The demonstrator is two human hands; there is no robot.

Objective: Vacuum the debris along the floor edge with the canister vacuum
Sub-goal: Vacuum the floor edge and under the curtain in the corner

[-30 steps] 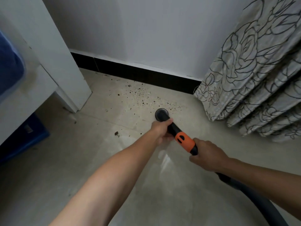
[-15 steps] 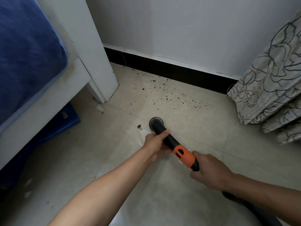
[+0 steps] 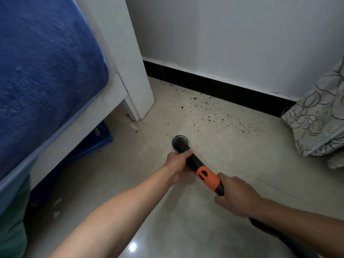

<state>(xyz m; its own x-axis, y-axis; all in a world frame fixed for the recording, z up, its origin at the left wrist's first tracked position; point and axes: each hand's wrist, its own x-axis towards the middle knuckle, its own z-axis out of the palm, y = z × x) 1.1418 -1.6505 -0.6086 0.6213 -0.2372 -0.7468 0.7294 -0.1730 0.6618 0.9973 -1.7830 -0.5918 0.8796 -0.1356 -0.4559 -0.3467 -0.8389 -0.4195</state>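
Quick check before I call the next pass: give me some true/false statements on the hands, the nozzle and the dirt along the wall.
1. Both hands hold the vacuum wand. True: the left hand grips it near the nozzle, and the right hand grips it further back.
2. The nozzle sits on the main patch of debris. False: the patch lies beyond the nozzle, nearer the black baseboard.
3. The curtain hangs to the right of the debris. True.
4. The left hand grips the orange section. False: it grips the black part ahead of it; the orange section shows between the two hands.
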